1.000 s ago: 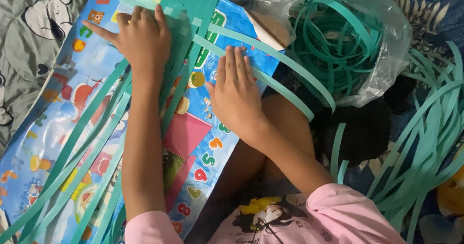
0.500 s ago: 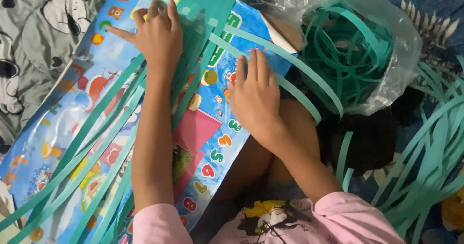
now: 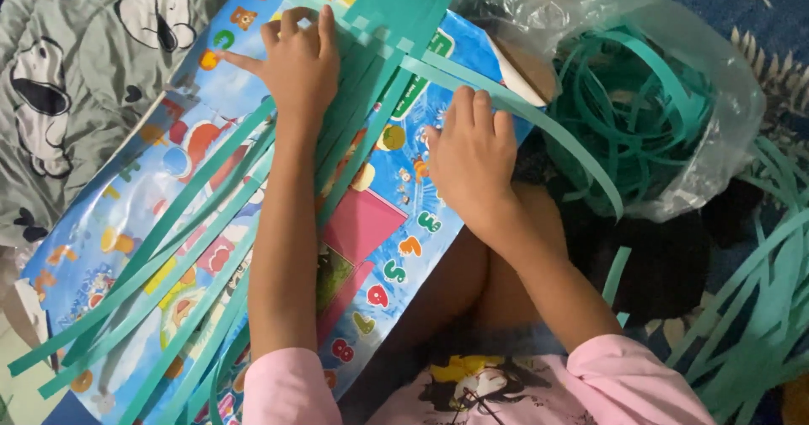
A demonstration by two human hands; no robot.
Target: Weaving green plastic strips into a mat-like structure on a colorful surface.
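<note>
Both hands lie flat, fingers spread: the left hand (image 3: 297,64) pins long teal plastic weaving strips (image 3: 202,248) on a colourful printed children's mat (image 3: 383,248) while the right hand (image 3: 472,160) guides a crossing teal strip (image 3: 539,130), best kept snug and square.

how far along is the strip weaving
Early. Done: a small woven patch near the mat's top. In hand: left hand flat on the strips, right hand on a crossing strip. Left: long loose ends, plus more in the bag.
</note>
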